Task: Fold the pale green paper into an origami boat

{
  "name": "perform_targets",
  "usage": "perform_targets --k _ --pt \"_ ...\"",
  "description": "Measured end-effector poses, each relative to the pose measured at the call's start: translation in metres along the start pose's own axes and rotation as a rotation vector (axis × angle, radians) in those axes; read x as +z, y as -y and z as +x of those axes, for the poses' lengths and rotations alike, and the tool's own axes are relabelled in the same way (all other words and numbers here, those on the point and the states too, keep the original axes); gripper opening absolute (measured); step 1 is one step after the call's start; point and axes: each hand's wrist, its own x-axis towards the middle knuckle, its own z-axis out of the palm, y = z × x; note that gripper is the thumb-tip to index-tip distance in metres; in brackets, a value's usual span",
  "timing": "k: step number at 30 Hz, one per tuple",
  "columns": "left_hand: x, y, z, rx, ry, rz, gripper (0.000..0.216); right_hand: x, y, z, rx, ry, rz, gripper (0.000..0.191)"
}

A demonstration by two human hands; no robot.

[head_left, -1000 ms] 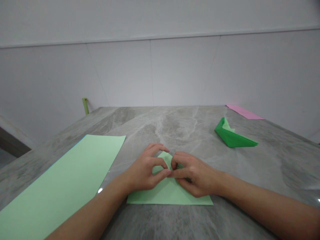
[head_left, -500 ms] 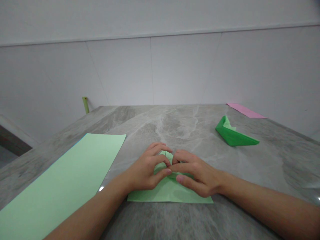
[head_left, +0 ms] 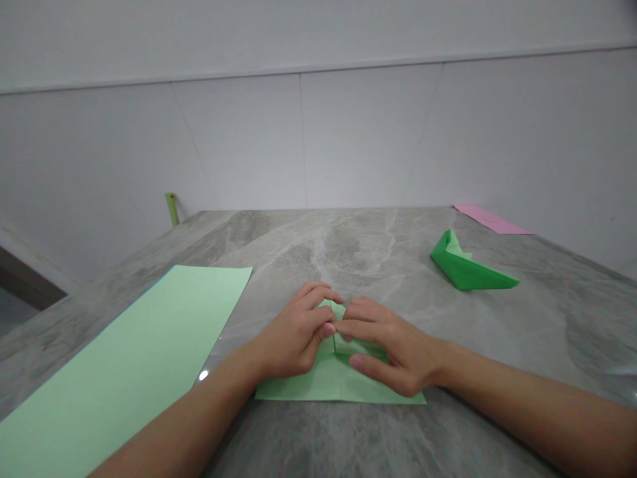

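A light green sheet of paper (head_left: 341,388), partly folded, lies flat on the table in front of me. Its upper part has flaps that meet at a dark centre line. My left hand (head_left: 298,332) rests over the left side of the fold, thumb and index finger drawn together near that line in a pinch on the paper. From the other side, my right hand (head_left: 393,342) lies on the right flap with the thumb apart from the index finger, whose tip touches near the left fingertips. Both hands cover much of the folded part.
A larger light green sheet stack (head_left: 144,352) lies on the left. Back right stands a folded green paper boat-like shape (head_left: 468,272), with pink paper (head_left: 492,219) behind it by the wall. A yellow-green strip (head_left: 172,209) is past the table's far left edge.
My left thumb has moved up and in against the index finger, uncovering more of the centre line. The right hand has stayed almost still on the paper.
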Motion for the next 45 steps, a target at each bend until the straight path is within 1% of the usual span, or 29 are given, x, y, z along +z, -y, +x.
perform_targets --k 10,18,27,45 --pt "0.0008 0.0009 0.0000 -0.007 -0.025 0.006 0.021 0.0026 -0.0010 -0.0018 -0.002 -0.007 -0.032 0.036" --pt "0.0018 0.0024 0.0003 0.000 -0.041 0.013 0.019 0.0027 -0.0024 -0.0026 -0.004 -0.015 -0.036 0.040" --pt "0.0017 0.0037 -0.0009 0.001 -0.040 0.001 0.019 0.0033 -0.0018 -0.0019 -0.014 -0.019 -0.044 0.041" --pt "0.0012 0.0029 -0.0011 -0.002 -0.044 -0.002 0.018 0.0033 -0.0022 -0.0014 -0.001 -0.004 -0.056 0.038"
